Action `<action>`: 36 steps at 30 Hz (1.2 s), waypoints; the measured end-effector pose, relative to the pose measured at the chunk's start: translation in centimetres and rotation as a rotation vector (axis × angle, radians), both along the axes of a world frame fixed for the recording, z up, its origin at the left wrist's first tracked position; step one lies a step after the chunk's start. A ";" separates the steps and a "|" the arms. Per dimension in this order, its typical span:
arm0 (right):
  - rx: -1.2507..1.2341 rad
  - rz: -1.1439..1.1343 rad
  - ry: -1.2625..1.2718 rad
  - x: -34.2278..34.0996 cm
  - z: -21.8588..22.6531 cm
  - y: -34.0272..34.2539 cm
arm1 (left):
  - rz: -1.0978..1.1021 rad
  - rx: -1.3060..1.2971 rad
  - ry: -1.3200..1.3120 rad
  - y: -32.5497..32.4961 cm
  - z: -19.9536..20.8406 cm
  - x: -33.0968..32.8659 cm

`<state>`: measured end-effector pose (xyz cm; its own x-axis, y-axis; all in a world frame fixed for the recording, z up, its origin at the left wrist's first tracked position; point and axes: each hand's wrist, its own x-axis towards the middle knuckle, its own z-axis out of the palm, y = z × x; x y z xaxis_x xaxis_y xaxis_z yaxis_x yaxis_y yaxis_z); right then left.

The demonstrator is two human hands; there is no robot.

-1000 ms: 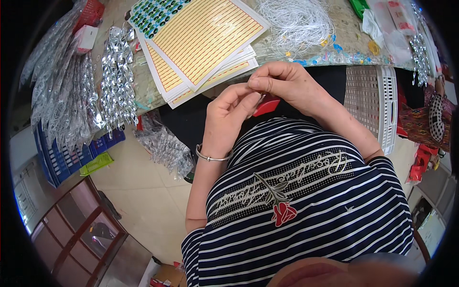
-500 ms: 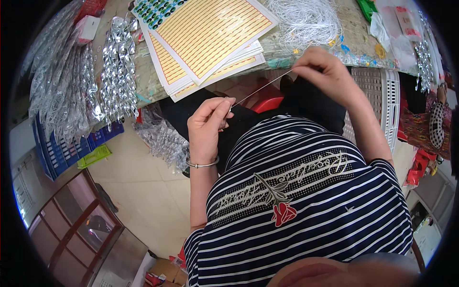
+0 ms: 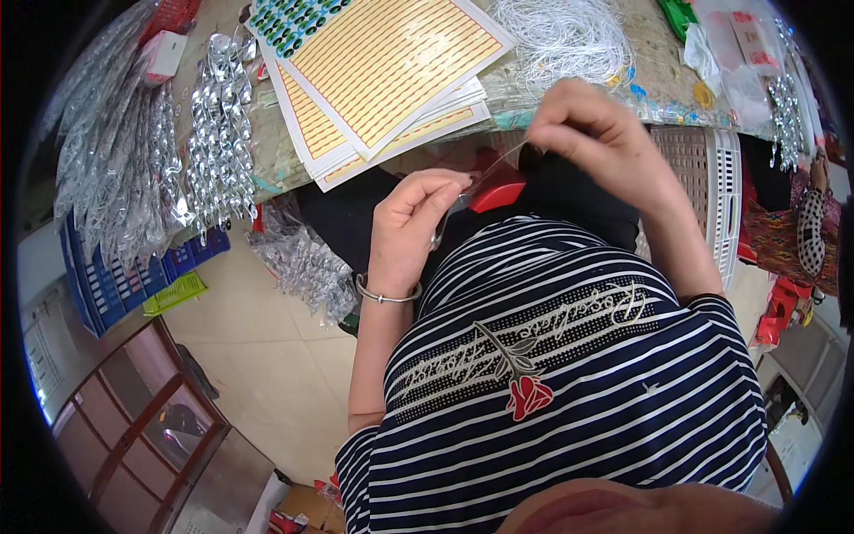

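A thin cord (image 3: 507, 157) runs between my two hands in front of my lap. My left hand (image 3: 411, 224), with a bangle at the wrist, pinches its lower end between thumb and forefinger. Something small and shiny shows below those fingertips, too blurred to name. Up and to the right, my right hand (image 3: 598, 142) is closed on the other end of the cord, near the table's edge. Beyond it on the table lies a loose heap of white cords (image 3: 569, 44), apart from both hands.
Printed yellow-striped sheets (image 3: 400, 67) are stacked on the table (image 3: 258, 133), overhanging its near edge. Silvery twisted strips (image 3: 220, 133) and wrapped bundles (image 3: 116, 151) hang at the left. A white plastic crate (image 3: 725, 191) stands at the right; a red object (image 3: 498, 191) shows near my lap.
My left hand has moved right and slightly up, nearer my right hand. My right hand has shifted a little left and up. The stretch of cord between them is shorter.
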<state>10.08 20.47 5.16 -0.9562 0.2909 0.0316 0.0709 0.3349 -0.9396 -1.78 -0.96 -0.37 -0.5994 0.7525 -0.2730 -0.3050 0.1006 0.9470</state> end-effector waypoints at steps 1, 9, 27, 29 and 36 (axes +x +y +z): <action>0.017 0.055 0.045 -0.5 0.0 -0.6 | -0.012 0.044 0.137 0.5 0.5 0.0; 0.076 0.099 0.094 -2.2 -0.6 -2.8 | 0.024 0.077 -0.059 1.4 2.6 0.6; -0.527 -0.034 -0.086 -2.1 -1.2 -2.8 | 0.023 0.035 -0.070 1.4 3.0 0.6; -0.497 -0.044 -0.094 -2.1 -1.1 -2.8 | 0.037 0.030 -0.084 1.5 3.1 0.7; -0.284 -0.010 -0.042 -2.2 -1.1 -2.9 | 0.047 0.011 -0.058 1.5 2.9 0.7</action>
<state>7.88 17.61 4.04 -0.9520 0.2918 -0.0921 0.1137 0.0579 -0.9918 -1.12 0.53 2.58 -0.6171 0.7273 -0.3004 -0.3639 0.0747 0.9284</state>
